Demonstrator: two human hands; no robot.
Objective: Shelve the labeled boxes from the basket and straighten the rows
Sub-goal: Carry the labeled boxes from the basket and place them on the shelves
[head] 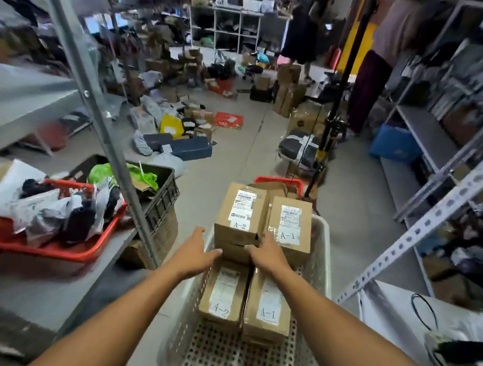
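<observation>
Between left hand (194, 251) and right hand (266, 254), both with fingers relaxed apart, the A-2 box (239, 214) in white basket (320, 245).

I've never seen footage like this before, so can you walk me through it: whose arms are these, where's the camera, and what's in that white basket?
There is no machine here. The camera sits on a person's head and looks down at their own two bare arms, so there is just this one view. Both reach into a white perforated basket holding four visible cardboard boxes. The left hand and right hand touch the far boxes, labeled A-2 and A-1; two nearer boxes carry the same labels. Whether either hand grips yet is unclear. Metal shelving stands on both sides.
</observation>
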